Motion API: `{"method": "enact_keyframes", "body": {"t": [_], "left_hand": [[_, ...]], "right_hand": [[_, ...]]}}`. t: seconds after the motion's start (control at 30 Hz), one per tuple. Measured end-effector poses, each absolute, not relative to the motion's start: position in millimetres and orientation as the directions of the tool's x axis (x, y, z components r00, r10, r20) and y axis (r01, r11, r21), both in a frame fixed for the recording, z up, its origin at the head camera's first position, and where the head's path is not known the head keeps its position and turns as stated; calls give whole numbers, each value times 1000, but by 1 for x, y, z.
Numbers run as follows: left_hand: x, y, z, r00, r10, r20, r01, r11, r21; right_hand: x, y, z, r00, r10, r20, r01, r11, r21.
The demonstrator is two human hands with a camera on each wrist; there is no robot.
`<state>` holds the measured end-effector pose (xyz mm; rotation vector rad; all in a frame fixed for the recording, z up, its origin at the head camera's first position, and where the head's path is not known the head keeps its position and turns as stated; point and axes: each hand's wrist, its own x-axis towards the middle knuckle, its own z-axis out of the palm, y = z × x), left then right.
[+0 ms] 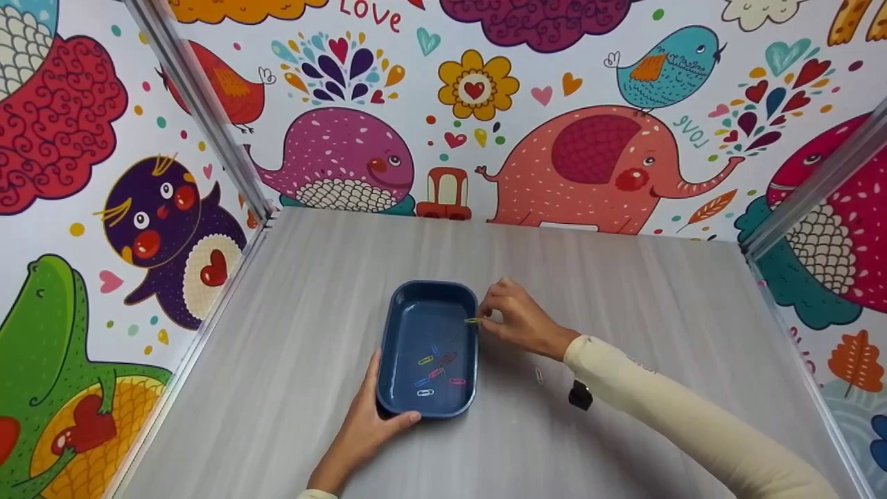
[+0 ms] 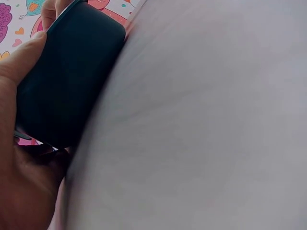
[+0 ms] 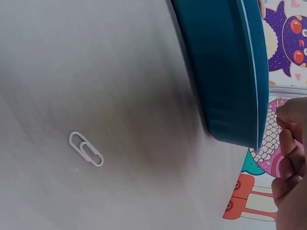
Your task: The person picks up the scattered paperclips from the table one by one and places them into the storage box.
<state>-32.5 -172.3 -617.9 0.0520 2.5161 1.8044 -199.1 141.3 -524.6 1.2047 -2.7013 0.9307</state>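
A dark blue rectangular tray (image 1: 423, 326) stands on the table in the head view. My left hand (image 1: 367, 416) holds its near left corner, thumb at the near edge and fingers along the left side. Between thumb and fingertips, my right hand (image 1: 520, 319) pinches a yellow paper clip (image 1: 472, 320) at the tray's right rim. Several coloured paper clips lie toward the near end inside, among them a white paper clip (image 1: 425, 393) and a pink paper clip (image 1: 457, 381). The right wrist view shows the tray's outer wall (image 3: 220, 72); its inside is hidden there.
Another white paper clip (image 3: 86, 149) lies on the table (image 1: 312, 312), right of the tray and below the right forearm. Walls with cartoon animals (image 1: 575, 173) enclose the table at the back and sides, with metal posts (image 1: 208, 111) at the corners.
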Motion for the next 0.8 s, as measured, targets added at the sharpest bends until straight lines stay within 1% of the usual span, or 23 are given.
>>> {"method": "enact_keyframes", "body": {"t": [0.23,0.47,0.63,0.8], "left_hand": [[-32,-172,-618,-998,50,-29,-11,323,946],[-32,-172,-618,-998,50,-30,-13,321,947],[-32,-172,-618,-998,57,-13,6,315,949],[-32,-172,-620,-998,66,16,36,317,948]], "right_hand": [[-198,130,-522,-679,-692,246,-711,536,-456],[-198,119,-522,-637,-734,236,-746,508,-431],[-198,113,-520,-611,-757,232,-768,496,-405],[-200,107,-521,-575,-776,260,-803,473,-363]]}}
